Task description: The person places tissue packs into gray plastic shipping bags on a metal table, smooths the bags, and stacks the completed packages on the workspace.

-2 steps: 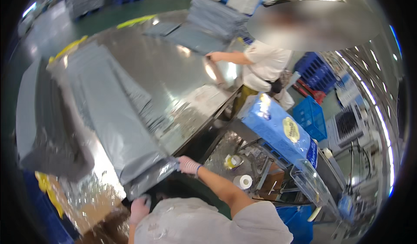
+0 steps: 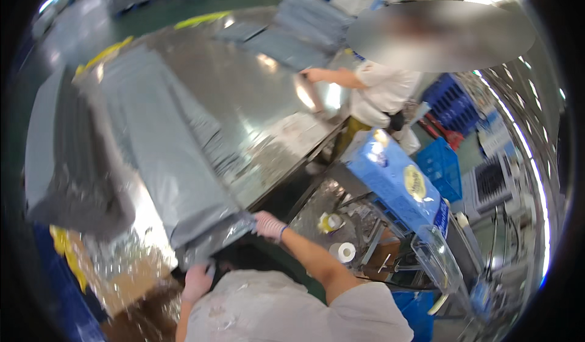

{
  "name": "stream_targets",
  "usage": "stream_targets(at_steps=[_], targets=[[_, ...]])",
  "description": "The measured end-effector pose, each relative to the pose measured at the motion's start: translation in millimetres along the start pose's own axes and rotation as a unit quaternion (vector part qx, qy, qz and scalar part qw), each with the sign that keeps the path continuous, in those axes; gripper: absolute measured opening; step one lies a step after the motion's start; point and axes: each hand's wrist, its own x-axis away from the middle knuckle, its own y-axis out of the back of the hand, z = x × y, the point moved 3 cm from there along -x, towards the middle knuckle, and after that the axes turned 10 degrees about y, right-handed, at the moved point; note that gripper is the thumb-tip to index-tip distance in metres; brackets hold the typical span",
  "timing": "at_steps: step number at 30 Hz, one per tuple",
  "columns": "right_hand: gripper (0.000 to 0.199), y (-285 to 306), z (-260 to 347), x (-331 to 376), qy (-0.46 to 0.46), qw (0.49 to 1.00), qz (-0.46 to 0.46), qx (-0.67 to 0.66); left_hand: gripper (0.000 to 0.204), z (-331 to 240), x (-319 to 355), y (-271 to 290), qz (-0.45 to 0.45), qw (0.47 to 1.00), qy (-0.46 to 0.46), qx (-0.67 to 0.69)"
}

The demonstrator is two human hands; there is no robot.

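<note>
Both hands grip the near end of the top grey bag: left hand (image 2: 198,281) clenched on its lower left corner, right hand (image 2: 267,225) pinching the right corner at the table's near edge. Bag (image 2: 210,235) sits on top of the bag stack (image 2: 164,153), which runs away along the steel table (image 2: 262,92). Judgement: thin plastic film, light, floppy, slick, likely to slide off the stack easily and sag if held at one point; best held by both corners of the open end, as now. Second stack (image 2: 67,159) to the left. Blue box (image 2: 396,180) right. Far side: a co-worker's hand (image 2: 314,74) on the table.
</note>
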Motion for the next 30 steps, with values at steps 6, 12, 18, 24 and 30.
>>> stream_targets(at_steps=[6,12,18,24,30], targets=[[0.02,-1.3,6.8,14.3,-0.041,0.994,-0.053,-0.081,0.026,-53.0,-52.4,-31.1,0.092,0.99,-0.105,0.014],[0.023,-7.9,-7.0,7.0,0.014,0.997,-0.071,-0.039,0.024,-72.8,-77.2,-46.7,0.113,0.993,-0.035,-0.022],[0.027,-4.9,-28.7,0.3,0.074,0.992,-0.061,0.083,0.024,-90.3,-115.5,-55.6,0.001,0.995,-0.052,0.089],[0.034,-9.8,8.7,5.0,0.028,0.999,-0.027,0.036,0.022,-96.8,-120.8,-59.7,0.072,0.994,-0.082,-0.014],[0.042,-5.2,-3.5,10.3,0.017,0.992,-0.042,-0.114,0.021,-70.6,-78.9,-50.1,0.01,0.999,-0.046,0.008]])
